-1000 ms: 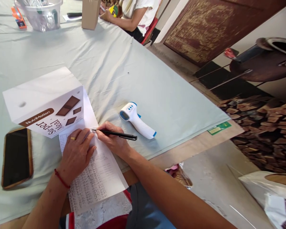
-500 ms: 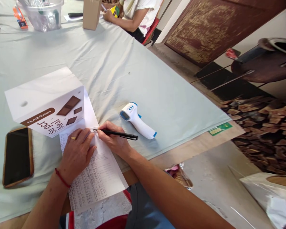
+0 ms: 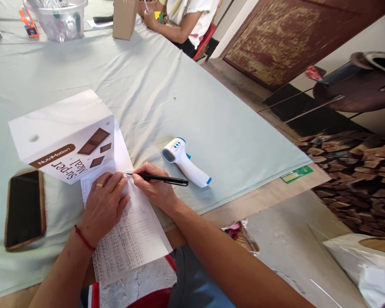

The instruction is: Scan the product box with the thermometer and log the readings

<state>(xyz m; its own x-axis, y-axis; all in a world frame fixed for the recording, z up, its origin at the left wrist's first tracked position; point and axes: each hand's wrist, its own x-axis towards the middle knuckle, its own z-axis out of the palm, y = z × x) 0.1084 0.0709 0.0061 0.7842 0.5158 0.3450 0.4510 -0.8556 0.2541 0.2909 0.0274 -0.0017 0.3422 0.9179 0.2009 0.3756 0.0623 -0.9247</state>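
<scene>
Pen (image 3: 175, 181) is pinched in the right hand (image 3: 155, 187), tip at the paper (image 3: 131, 246). The left hand (image 3: 105, 200) lies loose on the paper, which pokes past the edge of the table (image 3: 259, 198).

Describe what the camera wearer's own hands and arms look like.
The bare left hand wears a slim gold-coloured ring, with a thin red cord bracelet around its wrist. The bare right hand shows no jewellery. No sleeves show on either forearm.
</scene>
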